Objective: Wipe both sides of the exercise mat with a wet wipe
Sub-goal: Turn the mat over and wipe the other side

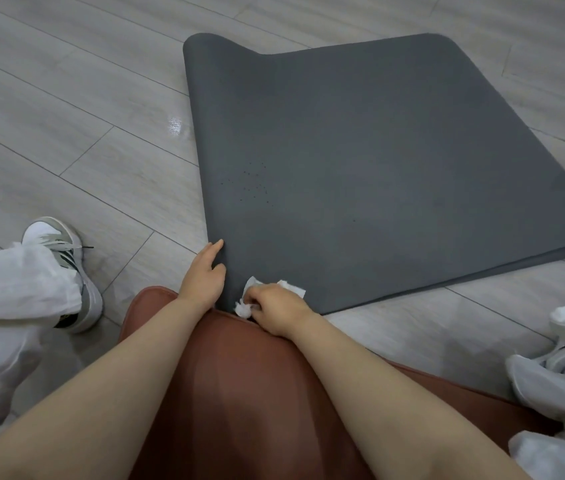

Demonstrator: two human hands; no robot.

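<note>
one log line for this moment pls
left hand holds mat edge | right hand grips wet wipe at near corner | mat folded over on floor

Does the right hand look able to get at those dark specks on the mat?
Probably yes: nothing lies on the mat between the right hand, gripping the wet wipe, and the specks.

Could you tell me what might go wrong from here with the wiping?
The wet wipe is bunched in the right hand, so strokes may miss patches. The exercise mat lies folded double, so its inner faces could go unwiped. The left hand holds only the near edge; the mat may slide on the smooth floor.
</note>
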